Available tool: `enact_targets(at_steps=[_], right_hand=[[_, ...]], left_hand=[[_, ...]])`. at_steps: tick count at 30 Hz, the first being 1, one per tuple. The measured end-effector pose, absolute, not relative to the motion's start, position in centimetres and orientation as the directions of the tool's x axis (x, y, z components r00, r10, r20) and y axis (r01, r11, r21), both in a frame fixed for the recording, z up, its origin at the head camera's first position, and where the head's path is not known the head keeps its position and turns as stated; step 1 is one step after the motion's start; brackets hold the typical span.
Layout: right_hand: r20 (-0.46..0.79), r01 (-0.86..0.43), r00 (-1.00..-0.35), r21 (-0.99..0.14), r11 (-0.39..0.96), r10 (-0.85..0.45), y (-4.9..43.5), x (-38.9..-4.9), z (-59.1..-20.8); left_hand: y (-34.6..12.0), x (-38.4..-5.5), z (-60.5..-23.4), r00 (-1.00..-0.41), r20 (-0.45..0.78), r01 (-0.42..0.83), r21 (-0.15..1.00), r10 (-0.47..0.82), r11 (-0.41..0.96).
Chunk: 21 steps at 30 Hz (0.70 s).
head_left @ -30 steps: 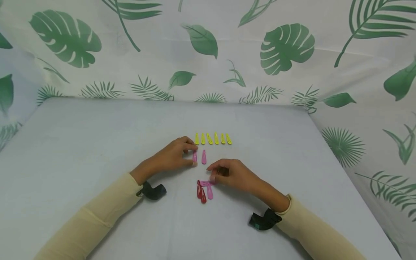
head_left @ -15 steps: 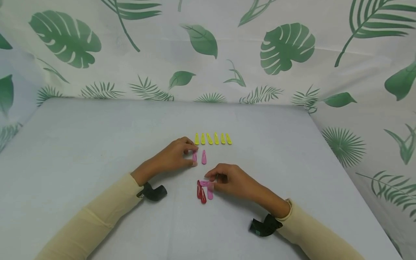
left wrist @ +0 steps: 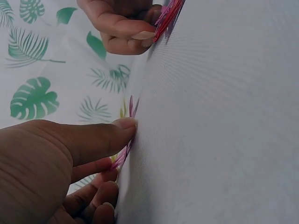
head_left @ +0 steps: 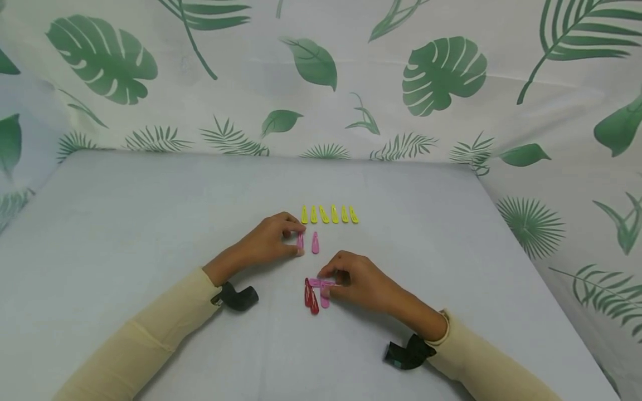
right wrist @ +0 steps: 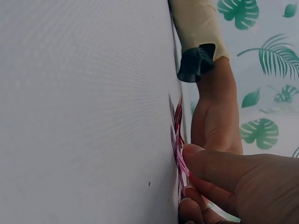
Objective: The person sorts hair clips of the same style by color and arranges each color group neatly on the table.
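In the head view my left hand pinches a pink snap hair clip lengthwise, thumb at its near end and finger at its far end. A second pink clip lies just right of it. My right hand pinches at a small pile closer to me, its thumb and fingers on a pink hair clip in the right wrist view. That thumb partly covers an upright pink clip; one lying crosswise shows beside it. Two red clips overlap at the pile's left.
Several yellow hair clips stand in a row beyond the pink ones, on a white-covered table. A leaf-print cloth hangs behind. Black wrist cameras sit at both sleeves.
My right hand has come down slightly toward me, and its thumb and fingers have closed in on the pink clips of the pile. The left hand holds its place.
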State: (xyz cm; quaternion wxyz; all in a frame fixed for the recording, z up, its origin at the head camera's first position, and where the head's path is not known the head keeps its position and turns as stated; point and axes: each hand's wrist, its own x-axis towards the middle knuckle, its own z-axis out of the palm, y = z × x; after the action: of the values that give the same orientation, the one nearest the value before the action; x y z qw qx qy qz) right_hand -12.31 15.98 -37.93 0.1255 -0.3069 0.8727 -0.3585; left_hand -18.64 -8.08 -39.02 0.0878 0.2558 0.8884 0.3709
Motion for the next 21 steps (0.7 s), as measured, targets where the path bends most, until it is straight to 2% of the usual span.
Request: enact_targets(at_steps=[11, 21], right_hand=[[0.035, -0.486, -0.773, -0.673, 0.557, -0.633, 15.97, -12.51, -38.27], [0.0, -0.469, -0.788, -0.648, 0.601, -0.615, 15.84, -12.52, -38.36]], left_hand=[[-8.09, -18.66, -39.18, -0.862, 0.01, 0.361, 0.714, 0.507, 0.6], [-8.06, -18.63, -39.19, -0.862, 0.011, 0.364, 0.709, 0.506, 0.604]])
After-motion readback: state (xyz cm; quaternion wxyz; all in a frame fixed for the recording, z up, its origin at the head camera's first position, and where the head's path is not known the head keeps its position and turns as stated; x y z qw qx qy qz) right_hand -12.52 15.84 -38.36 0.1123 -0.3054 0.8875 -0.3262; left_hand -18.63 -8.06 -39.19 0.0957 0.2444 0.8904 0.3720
